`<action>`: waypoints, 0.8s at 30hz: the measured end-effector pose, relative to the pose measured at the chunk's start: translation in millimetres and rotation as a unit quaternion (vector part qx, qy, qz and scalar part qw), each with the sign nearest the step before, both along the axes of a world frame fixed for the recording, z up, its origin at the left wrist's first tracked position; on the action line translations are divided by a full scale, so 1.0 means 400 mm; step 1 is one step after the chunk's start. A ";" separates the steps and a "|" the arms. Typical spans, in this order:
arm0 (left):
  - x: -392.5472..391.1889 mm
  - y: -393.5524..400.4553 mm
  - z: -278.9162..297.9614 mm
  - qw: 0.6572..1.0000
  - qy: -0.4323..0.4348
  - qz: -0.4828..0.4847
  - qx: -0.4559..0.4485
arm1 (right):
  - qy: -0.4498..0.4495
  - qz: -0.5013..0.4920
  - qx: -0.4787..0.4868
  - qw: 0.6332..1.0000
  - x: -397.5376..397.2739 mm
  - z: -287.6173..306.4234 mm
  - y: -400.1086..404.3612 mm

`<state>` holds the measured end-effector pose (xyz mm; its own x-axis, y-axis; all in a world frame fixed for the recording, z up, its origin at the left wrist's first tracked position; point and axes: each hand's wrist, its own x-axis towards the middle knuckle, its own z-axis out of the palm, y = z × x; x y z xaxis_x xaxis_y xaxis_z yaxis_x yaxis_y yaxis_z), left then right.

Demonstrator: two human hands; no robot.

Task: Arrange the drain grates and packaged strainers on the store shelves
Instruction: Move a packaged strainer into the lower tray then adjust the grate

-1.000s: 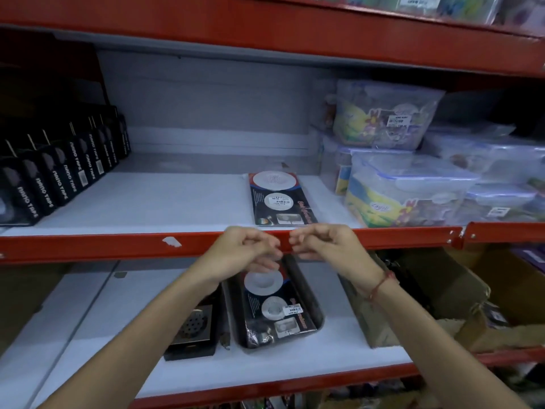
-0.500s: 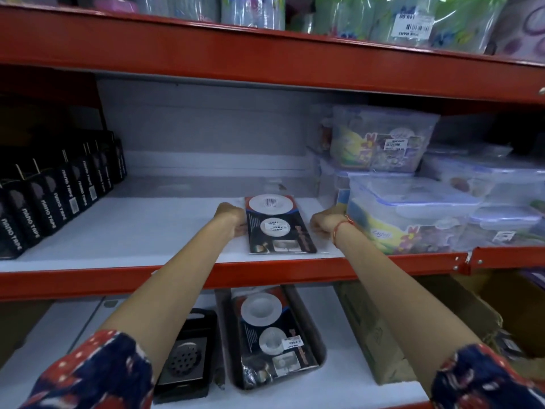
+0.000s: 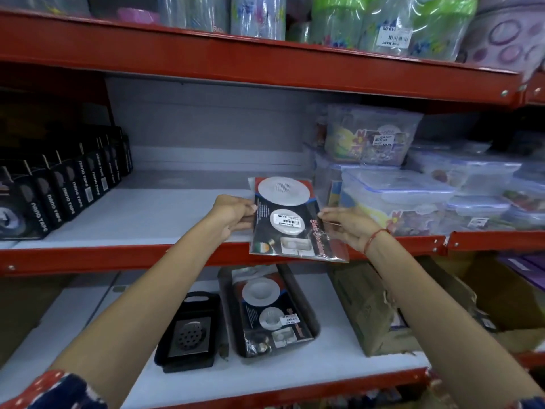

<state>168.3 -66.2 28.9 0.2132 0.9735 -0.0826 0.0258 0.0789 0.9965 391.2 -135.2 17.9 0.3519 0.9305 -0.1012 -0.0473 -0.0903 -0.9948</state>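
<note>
A packaged strainer [image 3: 290, 222], a dark card with two white round strainers under clear plastic, is lifted and tilted over the front edge of the middle shelf [image 3: 124, 214]. My left hand [image 3: 234, 215] grips its left edge and my right hand [image 3: 349, 228] pinches its right edge. On the lower shelf, a dark tray [image 3: 312, 312] holds more packaged strainers [image 3: 269, 312]. Left of it, a black tray [image 3: 203, 302] holds a square metal drain grate [image 3: 191, 335].
Black tape boxes [image 3: 67, 190] line the middle shelf's left side. Clear lidded containers [image 3: 395, 196] are stacked on its right. A brown cardboard box [image 3: 371, 308] sits right of the trays below. The top shelf carries wrapped plastic goods [image 3: 392, 22].
My hands went up from the lower shelf's edge to the packaged strainer lying on the middle shelf, took it by both sides and lifted it toward me, past the shelf's front edge.
</note>
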 end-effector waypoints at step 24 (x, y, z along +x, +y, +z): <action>-0.128 -0.365 -0.412 0.965 0.012 -0.148 -0.217 | 0.104 0.104 -0.197 0.969 -0.002 -0.414 -0.389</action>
<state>117.1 -212.3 -135.7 0.4691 0.7437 -0.4763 0.1327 0.4739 0.8705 390.2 -290.8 -147.6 0.0942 0.8537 -0.5121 -0.1834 -0.4907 -0.8518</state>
